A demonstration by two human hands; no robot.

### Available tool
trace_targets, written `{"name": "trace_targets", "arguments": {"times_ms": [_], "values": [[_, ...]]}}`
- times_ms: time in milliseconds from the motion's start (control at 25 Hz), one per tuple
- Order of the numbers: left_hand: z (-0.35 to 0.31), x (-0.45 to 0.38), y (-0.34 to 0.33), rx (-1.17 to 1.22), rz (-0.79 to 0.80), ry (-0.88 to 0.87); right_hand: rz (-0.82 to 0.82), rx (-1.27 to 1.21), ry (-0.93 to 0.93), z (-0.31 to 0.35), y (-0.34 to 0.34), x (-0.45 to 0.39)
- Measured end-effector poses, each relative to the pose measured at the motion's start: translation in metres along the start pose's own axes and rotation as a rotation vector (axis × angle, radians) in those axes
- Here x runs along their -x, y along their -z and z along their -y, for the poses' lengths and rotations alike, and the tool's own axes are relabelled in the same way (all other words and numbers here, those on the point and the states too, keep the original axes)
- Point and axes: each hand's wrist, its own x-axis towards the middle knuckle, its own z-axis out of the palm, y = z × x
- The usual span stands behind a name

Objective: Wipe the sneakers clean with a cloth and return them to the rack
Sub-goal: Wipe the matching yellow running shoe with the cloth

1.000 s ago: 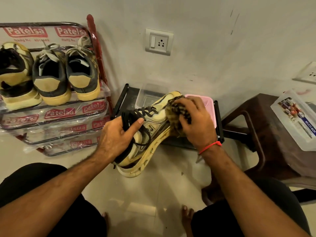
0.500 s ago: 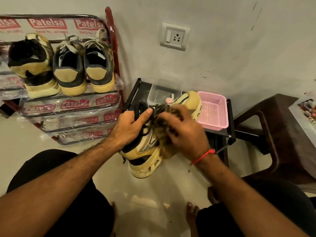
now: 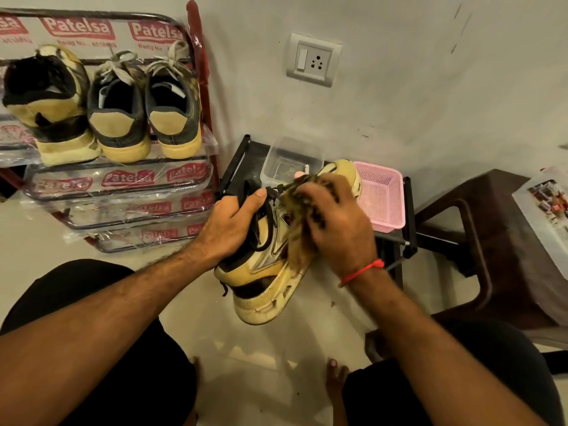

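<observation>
One sneaker held mid-air above the floor, right of the rack. My left hand grips its collar; right hand presses a bunched cloth against the side. I judge it light, with a stiff sole and soft upper; collar is the best hold

1. A shoe rack stands at the upper left of the frame, with three shoes in a row on its top shelf.
2. At frame centre, the left hand holds a sneaker; the right hand presses a cloth on it.
3. Behind the sneaker, a low stand carries a clear tub and, to its right, a basket.
4. A chair sits at the right edge.
</observation>
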Motion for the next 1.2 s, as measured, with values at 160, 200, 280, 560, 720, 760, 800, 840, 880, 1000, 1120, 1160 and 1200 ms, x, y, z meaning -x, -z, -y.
{"name": "trace_targets", "arguments": {"times_ms": [160,200,280,560,720,760,800,840,880,1000,1120,1160,1200], "values": [[-0.003,-0.002,-0.007,-0.07,-0.023,-0.012,-0.026,-0.057,-0.278,-0.031,0.004,-0.008],[-0.003,-0.003,-0.007,-0.075,-0.035,-0.009,0.014,-0.102,-0.205,-0.011,-0.001,0.001],[-0.003,-0.007,-0.001,-0.064,-0.067,0.012,0.108,-0.205,0.016,0.038,-0.008,0.023],[0.0,-0.004,0.006,-0.041,0.011,-0.019,-0.025,-0.043,-0.109,-0.023,0.009,-0.008],[-0.001,-0.006,0.0,-0.126,0.037,-0.063,-0.035,0.02,-0.34,-0.049,0.012,-0.009],[0.0,-0.007,0.0,-0.133,0.032,-0.07,-0.028,0.0,-0.353,-0.047,0.011,-0.007],[0.002,-0.007,0.002,-0.141,0.02,-0.076,-0.004,-0.036,-0.354,-0.04,0.008,-0.004],[0.004,-0.007,0.004,-0.152,0.0,-0.074,0.039,-0.082,-0.338,-0.03,0.004,0.0],[0.005,-0.007,0.006,-0.165,-0.028,-0.059,0.095,-0.126,-0.303,-0.017,0.0,0.005],[0.01,-0.011,0.012,-0.167,-0.121,0.0,0.233,-0.263,-0.167,0.027,-0.007,0.017],[0.011,-0.016,0.018,-0.15,-0.173,0.025,0.367,-0.383,0.0,0.055,-0.005,0.023],[0.012,-0.017,0.019,-0.15,-0.17,0.03,0.413,-0.402,0.086,0.058,-0.003,0.025],[0.013,-0.018,0.018,-0.148,-0.152,0.031,0.446,-0.389,0.169,0.059,-0.002,0.027]]}}
